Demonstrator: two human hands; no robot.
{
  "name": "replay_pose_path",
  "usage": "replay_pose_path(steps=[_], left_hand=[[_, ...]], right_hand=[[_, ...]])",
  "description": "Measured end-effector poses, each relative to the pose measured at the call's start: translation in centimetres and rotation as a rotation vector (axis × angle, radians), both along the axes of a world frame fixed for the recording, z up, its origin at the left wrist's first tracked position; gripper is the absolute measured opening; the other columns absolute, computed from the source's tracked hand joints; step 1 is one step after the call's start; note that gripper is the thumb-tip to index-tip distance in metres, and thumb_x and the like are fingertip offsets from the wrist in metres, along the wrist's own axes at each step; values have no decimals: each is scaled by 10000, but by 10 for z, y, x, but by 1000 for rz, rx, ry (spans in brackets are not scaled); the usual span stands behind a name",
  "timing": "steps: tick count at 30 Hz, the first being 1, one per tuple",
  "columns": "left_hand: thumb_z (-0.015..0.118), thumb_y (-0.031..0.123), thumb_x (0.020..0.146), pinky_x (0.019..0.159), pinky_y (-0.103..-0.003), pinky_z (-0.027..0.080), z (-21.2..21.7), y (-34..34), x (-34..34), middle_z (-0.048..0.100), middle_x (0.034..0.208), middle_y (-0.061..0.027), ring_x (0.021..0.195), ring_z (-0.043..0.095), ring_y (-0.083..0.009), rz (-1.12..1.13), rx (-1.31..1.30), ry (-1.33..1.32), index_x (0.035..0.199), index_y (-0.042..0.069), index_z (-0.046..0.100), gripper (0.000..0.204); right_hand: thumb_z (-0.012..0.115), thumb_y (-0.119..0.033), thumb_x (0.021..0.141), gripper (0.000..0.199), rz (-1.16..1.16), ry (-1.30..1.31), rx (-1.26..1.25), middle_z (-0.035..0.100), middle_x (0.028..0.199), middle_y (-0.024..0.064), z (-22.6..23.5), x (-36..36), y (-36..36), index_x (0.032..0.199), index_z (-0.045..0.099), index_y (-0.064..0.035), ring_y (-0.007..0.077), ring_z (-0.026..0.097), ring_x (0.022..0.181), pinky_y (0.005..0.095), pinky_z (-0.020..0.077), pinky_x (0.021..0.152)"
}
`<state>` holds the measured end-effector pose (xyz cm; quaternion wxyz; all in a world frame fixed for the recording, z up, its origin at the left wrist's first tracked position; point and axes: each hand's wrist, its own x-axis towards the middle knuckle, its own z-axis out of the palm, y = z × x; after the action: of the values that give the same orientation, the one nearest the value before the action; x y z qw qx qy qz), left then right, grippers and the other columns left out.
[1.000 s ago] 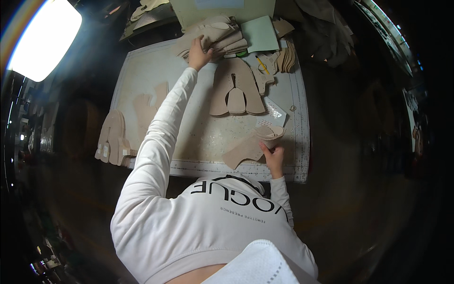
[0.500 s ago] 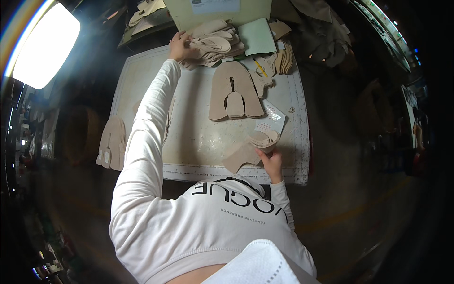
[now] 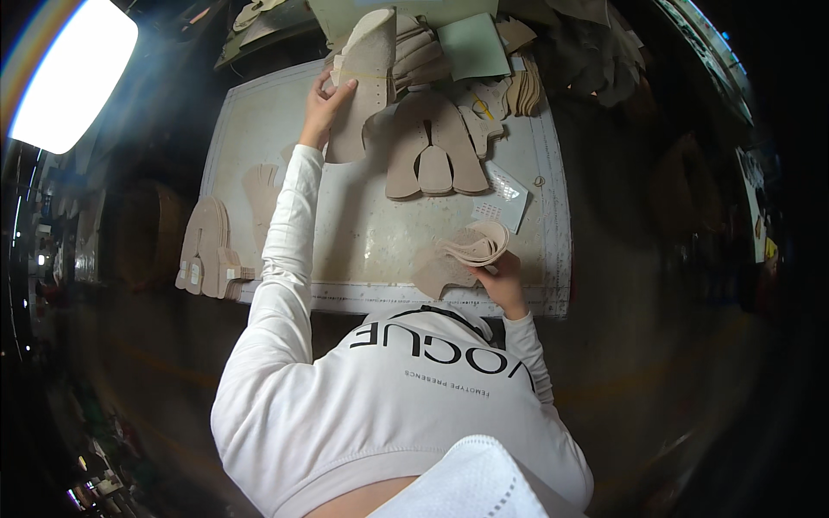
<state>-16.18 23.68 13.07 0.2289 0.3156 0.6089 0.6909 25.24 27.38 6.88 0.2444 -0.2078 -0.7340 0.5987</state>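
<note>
At the far side of the table, my left hand (image 3: 325,105) grips a tall beige bundle of cut leather pieces (image 3: 361,102), with a thin yellow band around it and small holes along it. The bundle stands tilted above the heap of beige pieces (image 3: 420,53). Near the front edge, the fingers of my right hand (image 3: 501,281) are closed on a curled stack of beige cut pieces (image 3: 473,246), its far end rolled over. Between the hands lies a stack of U-shaped beige pieces (image 3: 406,164) with a smaller tongue-shaped stack (image 3: 434,170) in its opening.
Several beige stacks (image 3: 205,237) lie at the table's left edge. On the right are a white card with red marks (image 3: 508,200), a yellow-handled tool (image 3: 483,107), and tan stacked pieces (image 3: 524,86). A pale green sheet (image 3: 474,47) lies at the back.
My left hand has lifted a banded bundle off the heap and brought it slightly nearer. My right hand still holds its curled stack, now turned a little.
</note>
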Motion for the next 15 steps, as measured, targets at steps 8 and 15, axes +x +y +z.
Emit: replay_pose_path(steps=[8,15], left_hand=[[542,401,917,918,-338,446,-11,-40,152,572,1143,-82,1039,554,-159,-335,-40,-459,1214,39,464,475],[520,437,915,931,-350,464,-11,-57,220,461,1295,-122,1109,538,-228,-671,348,-956,1387,61,294,645]], right_hand=[[753,-173,751,423,337,163,12,650,1043,91,106,-15,13,1098,584,0,176,639,924,309,492,840],[751,-219,770,432,44,235,74,655,865,94,114,-70,29,1062,566,40,119,596,731,251,494,660]])
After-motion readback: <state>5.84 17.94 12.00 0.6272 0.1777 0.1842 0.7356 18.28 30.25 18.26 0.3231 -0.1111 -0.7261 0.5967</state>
